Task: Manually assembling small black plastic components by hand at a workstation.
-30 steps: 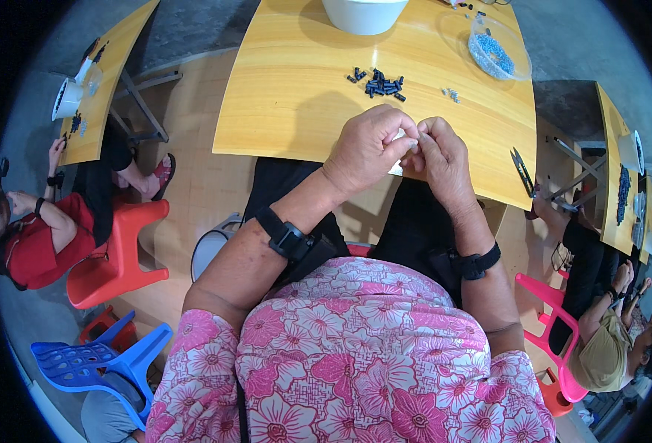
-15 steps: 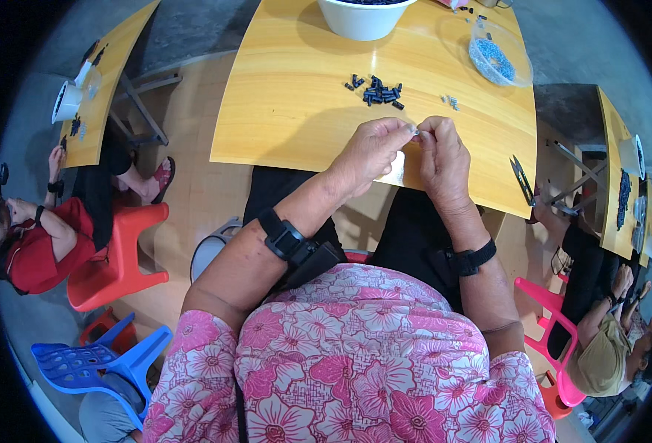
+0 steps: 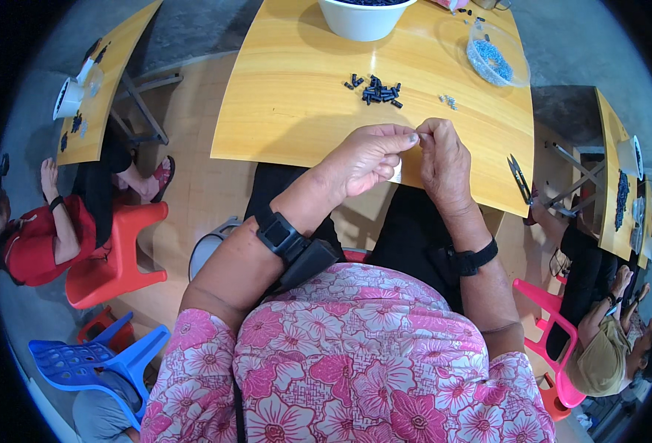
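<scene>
My left hand [image 3: 370,156] and my right hand [image 3: 445,159] meet over the front edge of the wooden table [image 3: 289,122]. Both are closed in a pinch, fingertips almost touching. Whatever sits between them is too small and too covered to name. Just beyond my hands lies a loose pile of small black cylindrical parts [image 3: 379,91]. To its right is a little cluster of tiny clear-blue pieces [image 3: 448,102]. A pair of black thread snips [image 3: 519,179] rests near the table's right edge, to the right of my right hand.
A white tub [image 3: 363,21] full of black parts stands at the far side. A clear plastic bowl [image 3: 497,60] of small blue pieces is at the far right. Coworkers sit at tables on both sides, near a red chair [image 3: 115,255], a blue chair [image 3: 100,362] and a pink chair [image 3: 551,325].
My left hand has turned slightly, showing more of its palm and curled fingers. My fingertips stay together in nearly the same place. The coworker at left has moved a hand off the table.
</scene>
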Available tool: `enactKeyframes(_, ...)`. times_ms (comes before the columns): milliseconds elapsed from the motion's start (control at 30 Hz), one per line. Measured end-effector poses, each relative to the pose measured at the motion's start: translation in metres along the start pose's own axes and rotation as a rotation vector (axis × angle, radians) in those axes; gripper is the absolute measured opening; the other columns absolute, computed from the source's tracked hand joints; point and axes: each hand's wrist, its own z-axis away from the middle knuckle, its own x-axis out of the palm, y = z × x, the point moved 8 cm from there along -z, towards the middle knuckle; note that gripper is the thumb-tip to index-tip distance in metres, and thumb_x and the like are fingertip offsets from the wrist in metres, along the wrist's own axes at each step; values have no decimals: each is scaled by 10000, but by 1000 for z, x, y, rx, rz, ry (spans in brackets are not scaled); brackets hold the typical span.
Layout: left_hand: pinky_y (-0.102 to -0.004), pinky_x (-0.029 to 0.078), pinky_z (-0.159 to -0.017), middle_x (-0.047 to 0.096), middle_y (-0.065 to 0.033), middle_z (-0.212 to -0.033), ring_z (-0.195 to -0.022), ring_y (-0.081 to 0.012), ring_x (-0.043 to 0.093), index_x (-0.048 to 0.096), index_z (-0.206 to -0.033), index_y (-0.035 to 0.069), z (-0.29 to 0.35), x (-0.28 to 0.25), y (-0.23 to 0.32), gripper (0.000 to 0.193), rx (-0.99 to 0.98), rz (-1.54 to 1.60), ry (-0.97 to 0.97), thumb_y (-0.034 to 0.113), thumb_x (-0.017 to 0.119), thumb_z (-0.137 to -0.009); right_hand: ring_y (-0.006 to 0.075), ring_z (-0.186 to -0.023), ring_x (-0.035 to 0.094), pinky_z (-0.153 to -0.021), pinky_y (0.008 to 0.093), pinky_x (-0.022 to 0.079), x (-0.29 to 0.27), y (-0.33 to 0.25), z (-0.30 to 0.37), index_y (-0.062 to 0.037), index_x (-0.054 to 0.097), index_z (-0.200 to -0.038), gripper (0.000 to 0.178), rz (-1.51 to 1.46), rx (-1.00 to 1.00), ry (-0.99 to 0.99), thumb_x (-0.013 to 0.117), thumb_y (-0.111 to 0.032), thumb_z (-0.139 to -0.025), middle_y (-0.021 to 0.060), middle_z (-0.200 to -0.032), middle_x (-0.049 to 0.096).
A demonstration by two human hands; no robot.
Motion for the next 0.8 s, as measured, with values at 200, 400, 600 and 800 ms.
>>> enactKeyframes(200, -159, 254, -447, 467, 70, -757, -555, -15, 338, 591, -932, 94, 3, 2, -6, 53, -52, 49, -39, 123, 630, -952, 352, -770, 606, -661, 386, 497, -7, -9, 2, -29, 509, -972, 151, 23, -82, 16, 585, 54, -871, 146, -859, 565)
enactKeyframes(400, -155, 261, -449, 475, 59, -764, -562, -17, 348, 597, -941, 72, 5, 7, -8, 50, -82, 196, -121, 103, 636, -940, 341, -742, 600, -639, 378, 493, -13, -17, 1, -29, 509, -970, 189, 22, -137, 0, 596, 79, -842, 140, -837, 550)
enactKeyframes(600, -142, 263, -443, 451, 47, -742, -563, -11, 355, 598, -1005, 37, 11, 9, -11, 124, -168, 218, -144, 143, 632, -950, 327, -720, 600, -615, 379, 491, -15, -20, 4, -31, 506, -971, 210, 42, -165, -2, 596, 94, -828, 132, -824, 551)
enactKeyframes(800, -134, 267, -442, 432, 48, -726, -563, -7, 359, 590, -1018, 12, 14, 14, -14, 203, -179, 185, -209, 207, 618, -966, 351, -700, 594, -570, 425, 492, -14, -17, 6, -45, 501, -991, 303, 75, -186, -8, 645, 41, -738, 139, -836, 540)
